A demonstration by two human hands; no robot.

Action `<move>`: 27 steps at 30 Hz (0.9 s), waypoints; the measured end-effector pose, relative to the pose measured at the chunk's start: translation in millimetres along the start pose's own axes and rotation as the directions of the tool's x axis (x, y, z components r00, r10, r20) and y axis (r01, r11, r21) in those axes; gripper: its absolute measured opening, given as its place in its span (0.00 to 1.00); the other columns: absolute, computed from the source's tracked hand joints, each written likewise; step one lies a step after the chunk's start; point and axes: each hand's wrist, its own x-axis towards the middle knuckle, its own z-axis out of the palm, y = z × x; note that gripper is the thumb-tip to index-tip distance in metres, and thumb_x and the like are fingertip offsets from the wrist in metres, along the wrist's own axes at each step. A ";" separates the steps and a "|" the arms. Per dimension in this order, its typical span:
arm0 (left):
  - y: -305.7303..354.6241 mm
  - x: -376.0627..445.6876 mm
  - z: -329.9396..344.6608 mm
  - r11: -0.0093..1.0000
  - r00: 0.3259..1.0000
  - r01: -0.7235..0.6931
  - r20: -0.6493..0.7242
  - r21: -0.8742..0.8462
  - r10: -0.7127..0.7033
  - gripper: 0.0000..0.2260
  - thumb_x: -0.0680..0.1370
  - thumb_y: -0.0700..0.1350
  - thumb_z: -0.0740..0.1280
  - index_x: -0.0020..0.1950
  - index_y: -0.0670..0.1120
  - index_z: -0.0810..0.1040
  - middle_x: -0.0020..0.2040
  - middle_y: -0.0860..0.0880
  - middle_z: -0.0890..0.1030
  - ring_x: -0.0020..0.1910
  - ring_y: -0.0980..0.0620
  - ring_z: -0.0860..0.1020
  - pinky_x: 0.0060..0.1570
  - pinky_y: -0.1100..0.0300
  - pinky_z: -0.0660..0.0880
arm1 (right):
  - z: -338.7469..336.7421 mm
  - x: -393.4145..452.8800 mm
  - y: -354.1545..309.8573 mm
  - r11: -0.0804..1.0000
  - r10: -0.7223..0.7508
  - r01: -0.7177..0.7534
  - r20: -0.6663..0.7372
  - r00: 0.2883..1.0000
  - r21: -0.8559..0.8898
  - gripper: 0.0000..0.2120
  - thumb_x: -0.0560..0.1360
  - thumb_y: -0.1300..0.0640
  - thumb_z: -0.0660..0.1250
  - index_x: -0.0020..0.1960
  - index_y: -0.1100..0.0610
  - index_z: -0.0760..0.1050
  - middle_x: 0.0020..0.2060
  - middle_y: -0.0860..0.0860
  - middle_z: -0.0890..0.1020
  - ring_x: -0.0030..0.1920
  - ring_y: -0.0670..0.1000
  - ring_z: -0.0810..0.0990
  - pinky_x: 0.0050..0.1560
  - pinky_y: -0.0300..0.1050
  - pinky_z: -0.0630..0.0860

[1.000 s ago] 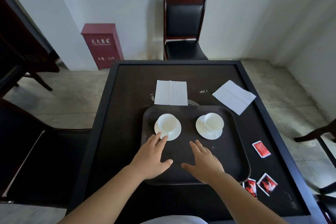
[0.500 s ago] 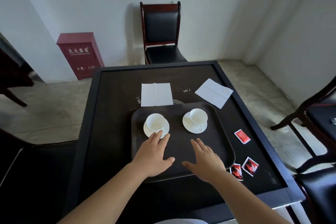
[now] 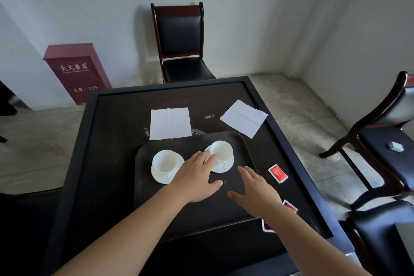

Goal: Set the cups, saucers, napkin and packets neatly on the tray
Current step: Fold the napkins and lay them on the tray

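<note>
A dark tray (image 3: 143,157) lies on the black table (image 3: 107,132). On it stand two white cups on saucers, one at the left (image 3: 166,164) and one at the right (image 3: 223,154). My left hand (image 3: 197,177) hovers flat over the tray, fingers spread, its fingertips at the right saucer's left edge. My right hand (image 3: 255,192) is spread open over the tray's right part and holds nothing. Two white napkins lie beyond the tray, one straight (image 3: 170,123), one angled at the right (image 3: 244,117). A red packet (image 3: 277,173) lies right of the tray; two more (image 3: 290,205) (image 3: 266,226) are partly hidden by my right arm.
A black chair (image 3: 181,42) stands against the far wall, and a red cabinet (image 3: 74,71) sits on the floor at the left. Two more chairs (image 3: 385,132) are close to the table's right side. Small metal fittings (image 3: 209,116) sit in the tabletop near the napkins.
My view has swung to the right. My left hand has moved from the left cup toward the right saucer. My right hand has shifted a little to the right over the tray.
</note>
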 end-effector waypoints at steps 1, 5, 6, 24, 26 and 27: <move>3.8 10.5 -0.5 1.000 1.000 -0.006 0.001 0.006 0.006 0.33 0.77 0.63 0.60 0.78 0.53 0.54 0.81 0.51 0.54 0.79 0.46 0.50 0.73 0.47 0.58 | -5.2 8.0 6.8 1.000 -0.007 0.007 0.002 1.000 0.004 0.43 0.72 0.31 0.62 0.78 0.46 0.49 0.79 0.46 0.53 0.76 0.52 0.59 0.68 0.55 0.68; 13.2 57.2 -2.9 0.999 1.000 -0.004 0.017 0.035 0.003 0.32 0.78 0.60 0.61 0.78 0.52 0.56 0.81 0.50 0.55 0.79 0.46 0.51 0.73 0.47 0.57 | -26.8 46.7 31.0 1.000 -0.023 0.023 0.002 1.000 -0.001 0.42 0.73 0.31 0.62 0.78 0.47 0.50 0.79 0.47 0.54 0.76 0.53 0.59 0.68 0.55 0.68; 15.1 70.2 -3.9 0.999 1.000 -0.003 0.025 0.039 0.002 0.32 0.78 0.60 0.61 0.78 0.52 0.56 0.81 0.49 0.55 0.79 0.46 0.51 0.73 0.47 0.57 | -31.4 56.8 36.9 1.000 -0.022 0.022 0.002 1.000 0.002 0.42 0.73 0.32 0.62 0.78 0.47 0.50 0.79 0.47 0.54 0.76 0.54 0.58 0.68 0.55 0.67; -3.2 285.7 18.4 0.992 0.989 -0.070 0.135 0.105 0.056 0.29 0.80 0.56 0.62 0.78 0.48 0.60 0.79 0.46 0.60 0.77 0.47 0.57 0.71 0.48 0.62 | -55.6 233.5 113.6 1.000 -0.024 0.025 0.049 0.999 -0.009 0.35 0.75 0.37 0.63 0.76 0.50 0.56 0.76 0.49 0.61 0.72 0.55 0.65 0.62 0.54 0.72; -8.5 310.8 24.6 0.988 0.984 -0.079 0.171 0.135 0.056 0.29 0.80 0.56 0.61 0.79 0.49 0.59 0.79 0.46 0.59 0.78 0.47 0.57 0.72 0.46 0.63 | -55.1 256.2 121.9 0.999 -0.038 0.039 0.038 0.999 -0.034 0.33 0.76 0.38 0.63 0.74 0.51 0.58 0.73 0.50 0.65 0.69 0.55 0.68 0.58 0.54 0.74; -10.8 323.5 27.9 0.985 0.981 -0.089 0.183 0.148 0.062 0.29 0.81 0.56 0.61 0.79 0.49 0.58 0.79 0.46 0.59 0.78 0.47 0.57 0.72 0.46 0.63 | -54.8 267.4 126.4 0.997 -0.048 0.050 0.030 0.998 -0.053 0.32 0.76 0.38 0.63 0.73 0.51 0.59 0.71 0.50 0.67 0.67 0.55 0.69 0.57 0.54 0.74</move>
